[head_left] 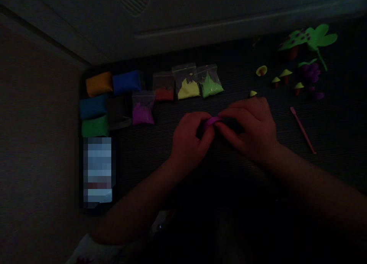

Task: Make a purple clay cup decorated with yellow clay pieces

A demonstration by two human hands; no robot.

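Observation:
Between my two hands, over the middle of the dark table, is a small curved piece of purple modelling clay [212, 121]. My left hand [190, 136] is closed, pinching its left end between thumb and fingers. On the other end, the thumb and fingertips of my right hand [249, 128] press together. Part of the clay is hidden behind the fingers. Just beyond my right hand lies a little yellow cap [253, 93]. A bag of purple clay [143, 113] rests to the left of my hands.
Bags of yellow clay [188, 90], light green clay [211, 87] and several other colours line the back left. A lit phone [99, 170] lies at left. Small clay mushrooms [286, 76], purple grapes [311, 72], a green flower [319, 38] and a pink tool [302, 130] are at right.

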